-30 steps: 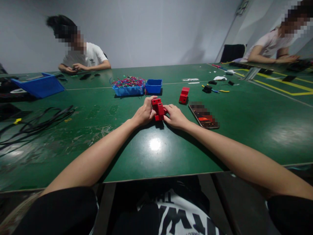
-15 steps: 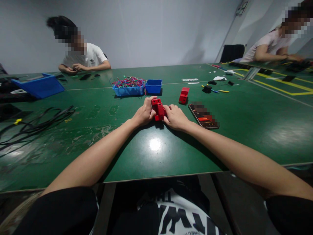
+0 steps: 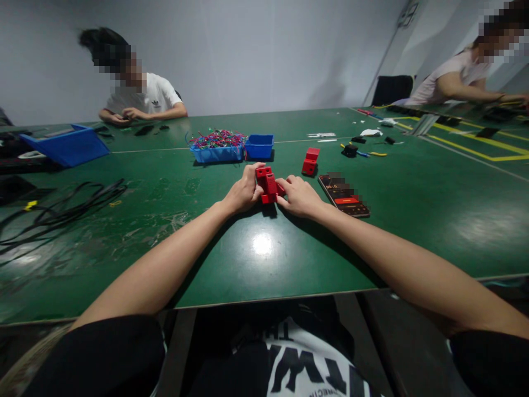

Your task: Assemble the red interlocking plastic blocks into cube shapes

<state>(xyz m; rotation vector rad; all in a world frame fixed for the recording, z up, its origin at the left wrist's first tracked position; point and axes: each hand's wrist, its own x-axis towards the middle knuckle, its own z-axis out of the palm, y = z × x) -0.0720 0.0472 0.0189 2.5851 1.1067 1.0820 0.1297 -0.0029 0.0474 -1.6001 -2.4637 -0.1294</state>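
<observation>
In the head view, a red plastic block-like part (image 3: 268, 185) with round holes in its top stands just above the green table (image 3: 231, 275). My left hand (image 3: 244, 192) wraps closed around its left side, thumb toward me. At its right side my right hand (image 3: 298, 197) is closed, with thumb and fingertips on a red piece that juts out there; whether that piece is separate from the block I cannot tell. A second red part (image 3: 310, 162), angled in shape, stands on the table beyond my right hand. To the right of my right wrist lies a phone (image 3: 344, 196) with a lit screen.
A light blue tray (image 3: 218, 154) heaped with coloured wires and a smaller blue bin (image 3: 259, 146) stand ahead. Black cables (image 3: 61, 212) and a tilted blue bin (image 3: 68, 146) are at left. Small parts and pliers (image 3: 377, 154) lie right. Two people sit across the table.
My right hand has shifted slightly, and more of the red piece shows between its fingers and the block. My left hand stays put. The person at right has stretched an arm further right.
</observation>
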